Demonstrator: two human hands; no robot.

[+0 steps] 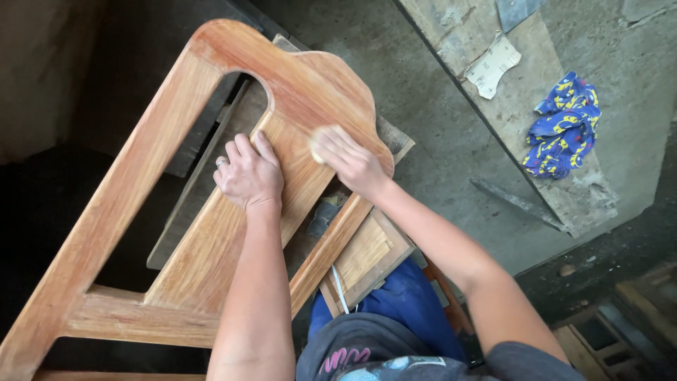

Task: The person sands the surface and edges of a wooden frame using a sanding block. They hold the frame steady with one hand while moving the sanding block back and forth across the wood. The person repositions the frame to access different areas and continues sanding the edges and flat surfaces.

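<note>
Two hands on wooden chair back (176, 212), tilted across the lap. Left hand (248, 175) flat on central splat, fingers (243, 148) together, ring on one. Right hand (350, 161) just beside, fingers clamped on pale sanding pad (317, 144) pressed against curved top rail. Blue patterned cloth (564, 123) well apart on plank (536, 92).

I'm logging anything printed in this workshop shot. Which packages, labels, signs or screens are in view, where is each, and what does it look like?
No packages, signs or screens show.
Sandpaper sheet: on the plank at upper right, pale, curved cut edge, its back faintly printed.
Cloth: crumpled on the same plank, blue with a yellow pattern.
Shirt: bottom edge, dark grey with a pink and pale print.
</note>
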